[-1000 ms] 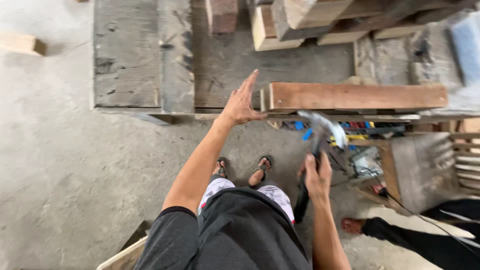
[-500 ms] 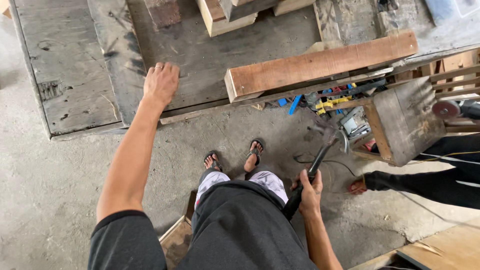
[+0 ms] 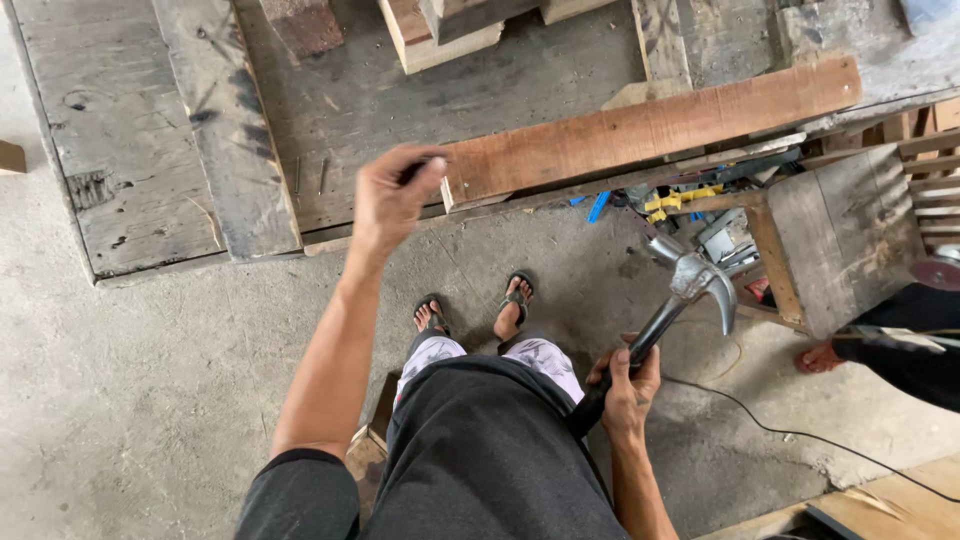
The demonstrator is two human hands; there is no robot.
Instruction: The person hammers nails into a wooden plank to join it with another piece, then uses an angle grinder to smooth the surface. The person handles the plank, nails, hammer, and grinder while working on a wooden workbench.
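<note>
In the head view, everything is placed relative to the reddish-brown plank [image 3: 650,130], which lies tilted across a low platform of grey weathered boards [image 3: 150,130]. The left hand [image 3: 392,198] is raised just beside the plank's near-left end, fingers curled narrowly, thumb and forefinger pinched together on something small and dark; what it is cannot be told. The hand is seen close to the plank's end, but whether it touches the wood cannot be told.

Below the plank and towards its right half, a claw hammer [image 3: 690,285] is held by the right hand [image 3: 625,385], which is wrapped tightly around the dark handle near its lower end. The metal head is tipped upward, its claw curving down to the right, well apart from the plank.

Under the plank's right half, blue and yellow tools [image 3: 668,203] are seen in a cluttered heap. Right of them, below the plank's right end, a grey wooden box [image 3: 835,235] stands. Beneath the plank's left end, two sandalled feet [image 3: 475,305] rest on the concrete floor [image 3: 150,380]. A black cable [image 3: 800,435] is laid across the floor, well below the plank's right end. Another person's dark sleeve [image 3: 915,350] is visible at the far right.
</note>
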